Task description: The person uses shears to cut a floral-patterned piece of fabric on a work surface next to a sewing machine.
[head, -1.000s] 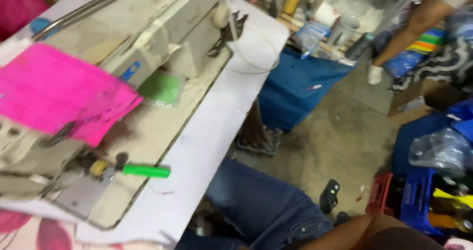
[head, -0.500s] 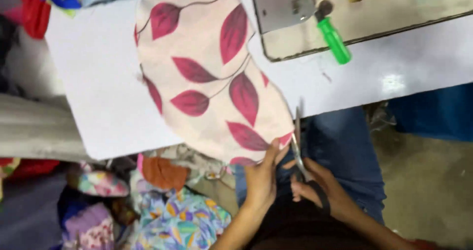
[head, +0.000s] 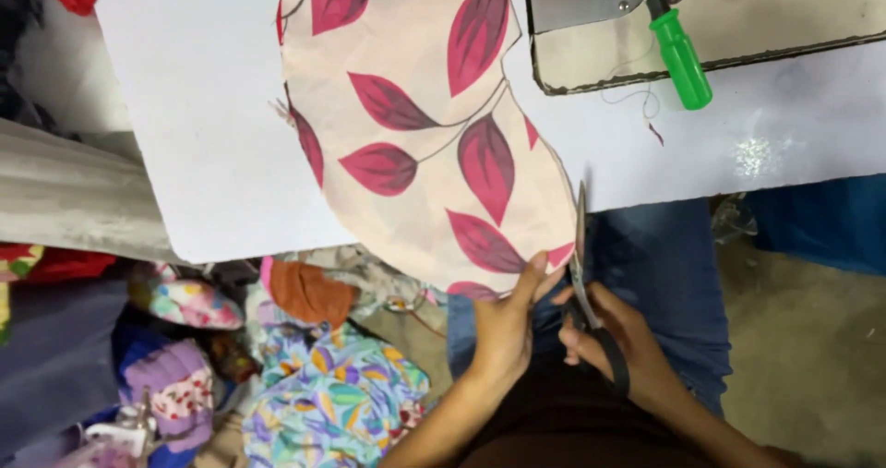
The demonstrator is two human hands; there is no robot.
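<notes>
The left hand (head: 503, 325) pinched the lower edge of the leaf-print cloth (head: 425, 136) hanging off the white table (head: 185, 108), while the right hand (head: 614, 334) gripped the scissors (head: 581, 256) at that edge, apparently mid-trim, a cut needing taut cloth.

Green-handled screwdriver (head: 680, 54), colourful fabric heap (head: 332, 399)

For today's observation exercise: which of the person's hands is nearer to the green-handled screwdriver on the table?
Right. The right hand, holding the scissors, sits below the green-handled screwdriver, off the table edge. The left hand pinches the leaf-print fabric further to the left.
</notes>
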